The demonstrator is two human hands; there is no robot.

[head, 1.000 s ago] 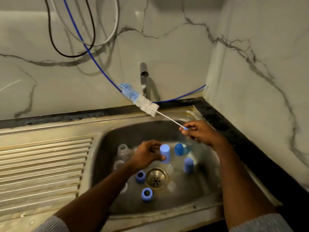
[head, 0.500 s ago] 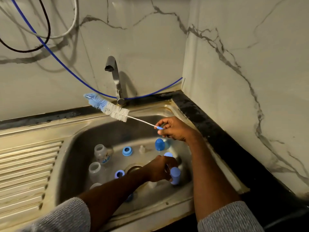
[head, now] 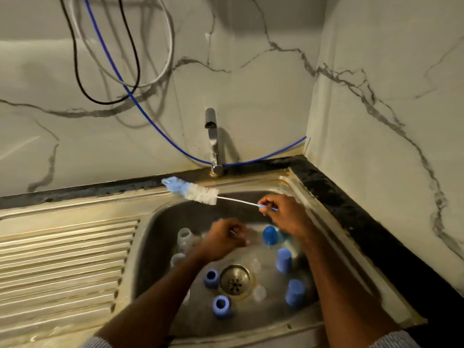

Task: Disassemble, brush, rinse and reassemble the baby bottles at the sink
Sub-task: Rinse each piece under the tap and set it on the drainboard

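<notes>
In the steel sink (head: 155, 247) lie the bottle parts. Two clear bottles (head: 185, 238) stand at the left, two blue screw rings (head: 211, 278) sit near the drain, and two light blue caps (head: 284, 259) and a darker blue dome cap (head: 270, 234) are on the right. Clear teats (head: 259, 292) lie by the drain. My right hand (head: 283, 217) pinches the thin handle of the bottle brush (head: 193, 192), whose bristle head points left over the sink's back rim. My left hand (head: 223, 238) hovers blurred over the sink with curled fingers; whether it holds something is unclear.
The tap (head: 212, 139) stands behind the sink, with a blue hose (head: 140, 106) and other cables hanging on the marble wall. A ribbed drainboard (head: 62, 259) lies to the left. The drain (head: 235, 280) is in the sink's middle. A marble wall closes the right side.
My left hand has let go of the light blue cap, which now stands at the sink's right, and has moved back toward the bottles. The brush stays in my right hand, now more level.
</notes>
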